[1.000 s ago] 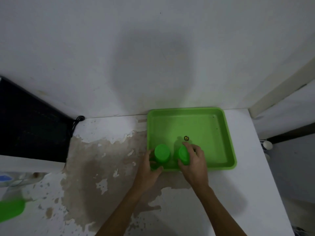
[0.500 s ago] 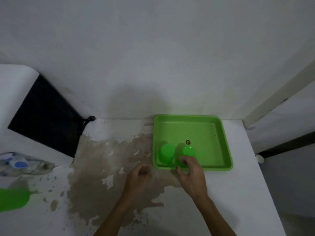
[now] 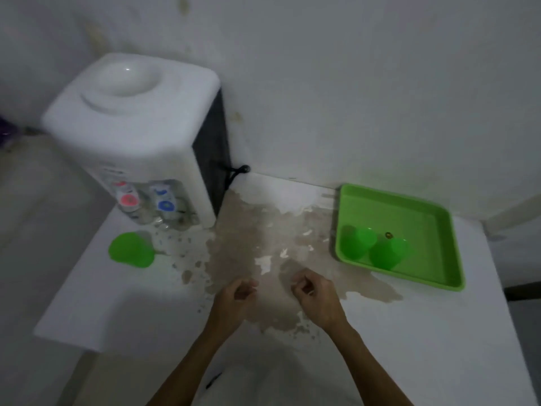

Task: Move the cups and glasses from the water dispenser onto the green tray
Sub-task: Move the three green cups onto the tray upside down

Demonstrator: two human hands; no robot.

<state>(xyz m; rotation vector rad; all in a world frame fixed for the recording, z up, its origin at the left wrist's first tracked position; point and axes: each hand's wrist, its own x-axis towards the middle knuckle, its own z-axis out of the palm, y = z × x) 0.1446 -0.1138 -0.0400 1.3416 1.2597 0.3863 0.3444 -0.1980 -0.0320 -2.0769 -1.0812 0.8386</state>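
So two cups are done, one is left

Two green cups [image 3: 371, 249] sit in the green tray [image 3: 439, 227]; one green cup [image 3: 130, 249] waits by the water dispenser [image 3: 137, 133] (glasses blurry). Left hand [image 3: 234, 300] and right hand [image 3: 317, 297] hover with fingers curled, empty, over the bench [image 3: 424, 332]

no readable text, faint blurred marking on water dispenser [image 3: 152, 159] front

We record two green cups, one [image 3: 358, 243] left and one [image 3: 388, 254] right, standing side by side on the green tray [image 3: 433, 230], near its front-left corner. A third green cup [image 3: 131, 249] stands on the table just before the white water dispenser [image 3: 140, 136], below its taps.
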